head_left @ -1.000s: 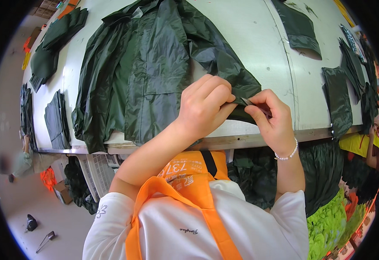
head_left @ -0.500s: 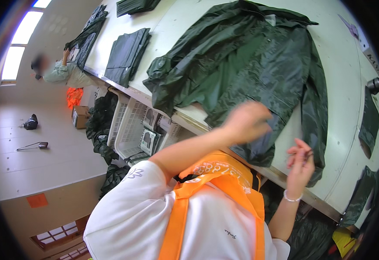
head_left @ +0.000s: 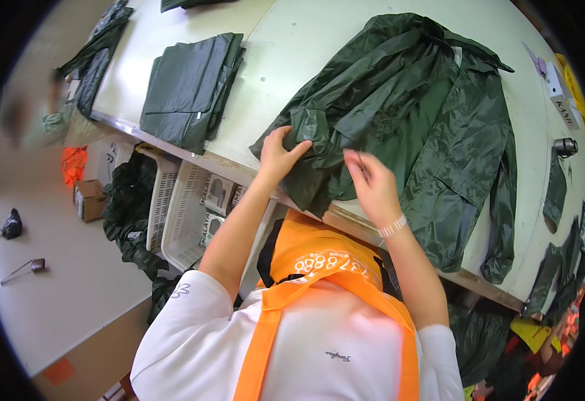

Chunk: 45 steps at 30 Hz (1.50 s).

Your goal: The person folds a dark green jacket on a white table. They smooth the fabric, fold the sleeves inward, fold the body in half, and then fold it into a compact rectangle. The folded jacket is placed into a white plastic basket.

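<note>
A dark green, thin, shiny jacket (head_left: 439, 134) lies spread on the white table, its collar toward the far right and its front partly open. At its left side my left hand (head_left: 277, 159) grips the bunched sleeve end, thumb and fingers on either side of the cloth. My right hand (head_left: 374, 184), with a pale bracelet at the wrist, is closed over the jacket's lower edge. Something small and dark shows between its fingers, too small to name.
Folded dark green garments (head_left: 185, 87) lie stacked to the left on the table (head_left: 292, 47). Below the edge stands a white plastic basket (head_left: 184, 207) with printed packages. At right are purple-handled scissors (head_left: 538, 63), a white box (head_left: 559, 97) and a black cylinder (head_left: 565, 147). A blurred person stands far left.
My left hand has moved left and back onto the jacket's sleeve end. My right hand has come left from the jacket's right side to its lower edge. The view has shifted.
</note>
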Motion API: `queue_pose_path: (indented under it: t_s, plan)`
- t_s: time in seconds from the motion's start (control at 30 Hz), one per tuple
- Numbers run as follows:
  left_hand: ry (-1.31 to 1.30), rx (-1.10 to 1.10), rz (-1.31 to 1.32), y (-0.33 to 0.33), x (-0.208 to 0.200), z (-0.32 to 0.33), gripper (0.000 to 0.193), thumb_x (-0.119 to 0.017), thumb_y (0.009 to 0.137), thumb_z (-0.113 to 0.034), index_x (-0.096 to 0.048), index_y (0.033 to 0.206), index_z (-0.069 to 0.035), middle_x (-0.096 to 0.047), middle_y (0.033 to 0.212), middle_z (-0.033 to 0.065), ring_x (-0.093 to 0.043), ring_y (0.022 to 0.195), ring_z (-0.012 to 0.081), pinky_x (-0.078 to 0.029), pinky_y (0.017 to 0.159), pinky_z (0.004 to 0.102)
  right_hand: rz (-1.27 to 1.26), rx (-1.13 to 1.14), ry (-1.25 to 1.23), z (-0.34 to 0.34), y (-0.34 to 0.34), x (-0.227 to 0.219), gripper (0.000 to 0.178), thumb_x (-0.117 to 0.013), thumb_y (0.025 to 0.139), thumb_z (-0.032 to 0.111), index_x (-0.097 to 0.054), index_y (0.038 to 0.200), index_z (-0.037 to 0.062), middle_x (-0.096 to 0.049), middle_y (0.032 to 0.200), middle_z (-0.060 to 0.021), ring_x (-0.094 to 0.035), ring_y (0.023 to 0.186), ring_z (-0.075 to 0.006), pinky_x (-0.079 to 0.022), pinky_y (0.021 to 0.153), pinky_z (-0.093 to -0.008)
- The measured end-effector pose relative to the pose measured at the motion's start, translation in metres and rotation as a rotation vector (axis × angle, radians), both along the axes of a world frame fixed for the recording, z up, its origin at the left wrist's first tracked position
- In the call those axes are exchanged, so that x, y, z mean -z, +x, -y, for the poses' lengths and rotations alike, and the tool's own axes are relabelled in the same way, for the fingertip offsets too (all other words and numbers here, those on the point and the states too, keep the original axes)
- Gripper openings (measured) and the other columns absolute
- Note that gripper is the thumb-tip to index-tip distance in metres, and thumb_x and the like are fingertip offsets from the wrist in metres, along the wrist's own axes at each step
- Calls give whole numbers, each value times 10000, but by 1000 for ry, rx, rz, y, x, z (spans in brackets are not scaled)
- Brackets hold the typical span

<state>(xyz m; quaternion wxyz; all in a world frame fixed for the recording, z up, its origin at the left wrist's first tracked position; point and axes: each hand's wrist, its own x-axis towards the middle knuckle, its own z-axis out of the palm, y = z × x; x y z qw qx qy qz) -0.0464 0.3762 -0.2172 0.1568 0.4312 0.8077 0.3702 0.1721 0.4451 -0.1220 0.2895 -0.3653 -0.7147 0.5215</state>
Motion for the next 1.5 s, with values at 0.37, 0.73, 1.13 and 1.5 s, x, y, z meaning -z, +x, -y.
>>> queue_pose_path:
  t_s: [0.37, 0.73, 1.13, 1.5]
  plan:
    - [362, 131, 13, -53, -33, -26, 333, -710, 740, -97, -610, 1047, -19, -627, 968, 132, -591, 936, 282, -459, 838, 353, 382, 114, 232, -49, -119, 54, 121, -622, 833, 173, -597, 845, 55, -615, 836, -120, -601, 747, -329, -465, 629, -398]
    - [145, 469, 278, -67, -10, -64, 338, -722, 721, -79, -637, 1043, -19, -660, 915, 116, -636, 862, 201, -497, 795, 305, 374, 14, 194, -61, -128, 32, 171, -653, 819, 143, -574, 921, 30, -605, 852, -104, -613, 762, -262, -477, 654, -331]
    - [62, 515, 523, -69, -32, -69, 315, -667, 752, -8, -612, 1062, -10, -672, 894, 94, -642, 872, 174, -495, 813, 277, 512, -108, -198, -83, -126, 27, 155, -663, 814, 138, -645, 827, -15, -610, 661, -46, -520, 608, -84, -425, 581, -251]
    - [-40, 468, 870, -74, -41, -78, 206, -731, 749, -159, -700, 854, 16, -689, 762, 76, -627, 713, 99, -492, 672, 237, 360, 9, -169, -74, -139, -6, 181, -633, 846, 152, -599, 826, -25, -605, 643, -51, -549, 582, -88, -442, 556, -246]
